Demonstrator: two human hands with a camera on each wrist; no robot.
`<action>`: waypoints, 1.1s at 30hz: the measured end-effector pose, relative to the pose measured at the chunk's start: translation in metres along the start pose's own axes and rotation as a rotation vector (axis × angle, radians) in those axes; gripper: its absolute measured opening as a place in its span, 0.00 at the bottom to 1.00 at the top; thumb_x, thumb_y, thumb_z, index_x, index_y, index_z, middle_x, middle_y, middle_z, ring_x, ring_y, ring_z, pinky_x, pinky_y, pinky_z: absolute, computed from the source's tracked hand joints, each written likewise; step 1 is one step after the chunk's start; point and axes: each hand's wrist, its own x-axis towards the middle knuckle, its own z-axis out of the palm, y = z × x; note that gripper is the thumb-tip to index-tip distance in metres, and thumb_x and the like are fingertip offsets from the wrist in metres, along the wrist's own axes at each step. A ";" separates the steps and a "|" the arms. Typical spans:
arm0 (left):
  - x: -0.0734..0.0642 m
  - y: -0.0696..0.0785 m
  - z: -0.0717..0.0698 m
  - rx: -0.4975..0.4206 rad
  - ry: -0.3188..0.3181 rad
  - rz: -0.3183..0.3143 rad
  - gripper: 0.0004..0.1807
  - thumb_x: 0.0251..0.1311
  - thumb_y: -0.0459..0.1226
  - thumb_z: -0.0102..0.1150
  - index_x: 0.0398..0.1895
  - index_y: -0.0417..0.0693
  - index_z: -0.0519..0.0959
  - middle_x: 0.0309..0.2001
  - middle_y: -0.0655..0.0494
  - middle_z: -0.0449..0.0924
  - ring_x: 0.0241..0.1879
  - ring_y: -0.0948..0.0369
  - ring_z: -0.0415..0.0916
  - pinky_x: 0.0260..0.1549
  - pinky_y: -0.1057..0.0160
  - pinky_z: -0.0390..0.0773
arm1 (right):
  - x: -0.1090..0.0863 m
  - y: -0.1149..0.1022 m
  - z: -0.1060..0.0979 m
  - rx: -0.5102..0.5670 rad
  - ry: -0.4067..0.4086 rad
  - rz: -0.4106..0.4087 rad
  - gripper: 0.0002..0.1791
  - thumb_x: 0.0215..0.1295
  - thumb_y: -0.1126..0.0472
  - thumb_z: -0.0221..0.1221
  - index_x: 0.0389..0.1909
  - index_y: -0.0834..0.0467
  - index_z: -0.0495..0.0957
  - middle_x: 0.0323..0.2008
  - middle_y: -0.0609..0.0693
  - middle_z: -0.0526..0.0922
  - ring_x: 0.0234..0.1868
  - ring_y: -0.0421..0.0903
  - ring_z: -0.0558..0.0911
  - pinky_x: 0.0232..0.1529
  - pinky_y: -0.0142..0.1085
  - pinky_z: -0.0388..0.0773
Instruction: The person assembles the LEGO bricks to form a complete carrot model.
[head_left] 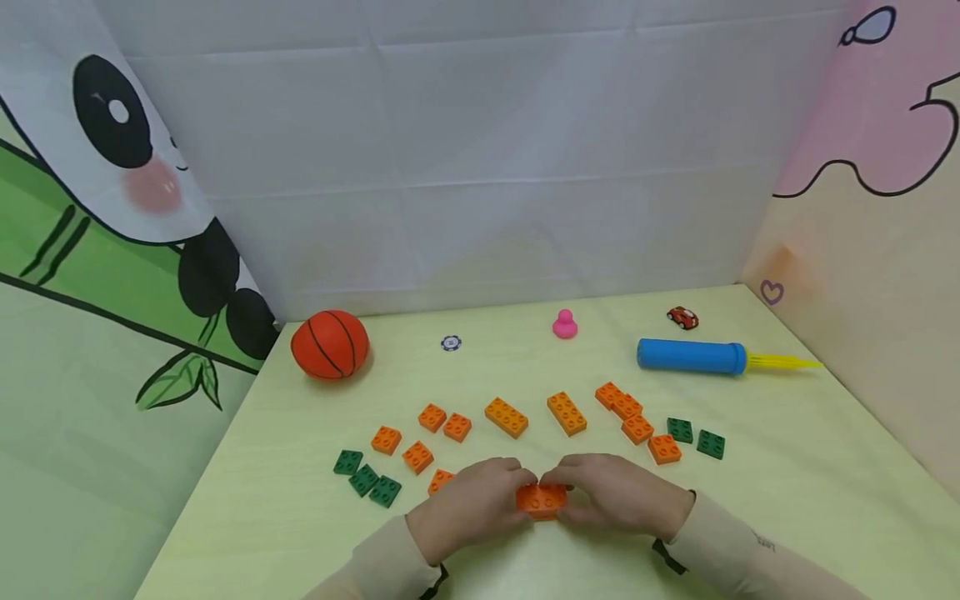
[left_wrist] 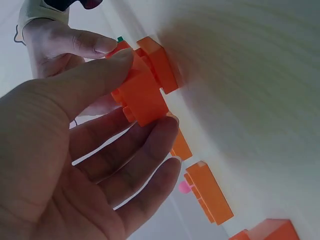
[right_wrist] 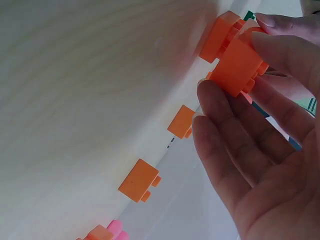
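Observation:
Close to the table's near side, my left hand point(head_left: 480, 504) and right hand point(head_left: 618, 496) meet at an orange toy brick point(head_left: 542, 502), its studs showing between them. In the left wrist view, the left thumb and fingertips pinch one end of the orange brick point(left_wrist: 142, 97). The right hand point(left_wrist: 70, 45) holds its other end. Just beyond it is a second orange brick point(left_wrist: 160, 65); whether the two are joined I cannot tell. The right wrist view has the right thumb and fingers point(right_wrist: 260, 135) pinching the held orange brick point(right_wrist: 235, 67).
Several orange bricks point(head_left: 417, 457) and green bricks point(head_left: 363, 480) lie left, with longer orange bricks point(head_left: 506, 417) ahead. More orange bricks point(head_left: 637, 428) and green bricks point(head_left: 711, 444) lie right. Farther back are a basketball point(head_left: 330, 345), chip point(head_left: 451, 342), pink toy point(head_left: 565, 324), toy car point(head_left: 682, 317) and blue pump point(head_left: 692, 357).

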 end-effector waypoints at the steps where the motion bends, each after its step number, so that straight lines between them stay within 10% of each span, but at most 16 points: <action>1: 0.001 0.000 0.001 -0.002 -0.007 -0.001 0.16 0.59 0.44 0.70 0.50 0.53 0.84 0.37 0.66 0.80 0.33 0.71 0.71 0.39 0.71 0.77 | -0.001 0.000 0.001 -0.002 0.002 0.003 0.17 0.66 0.54 0.65 0.55 0.46 0.82 0.48 0.36 0.82 0.48 0.36 0.81 0.52 0.37 0.80; 20: 0.012 -0.002 0.003 0.009 -0.032 -0.009 0.15 0.53 0.43 0.75 0.41 0.53 0.81 0.33 0.67 0.79 0.30 0.71 0.70 0.36 0.72 0.75 | 0.005 0.005 0.007 -0.048 0.003 -0.003 0.13 0.64 0.52 0.67 0.47 0.47 0.79 0.34 0.37 0.72 0.30 0.34 0.71 0.34 0.26 0.73; 33: 0.018 -0.012 0.001 -0.021 0.029 -0.037 0.21 0.59 0.45 0.71 0.55 0.51 0.82 0.45 0.62 0.84 0.44 0.65 0.78 0.49 0.65 0.79 | 0.014 0.017 -0.003 -0.055 0.029 0.032 0.14 0.62 0.53 0.69 0.48 0.46 0.79 0.36 0.37 0.74 0.32 0.36 0.73 0.36 0.29 0.75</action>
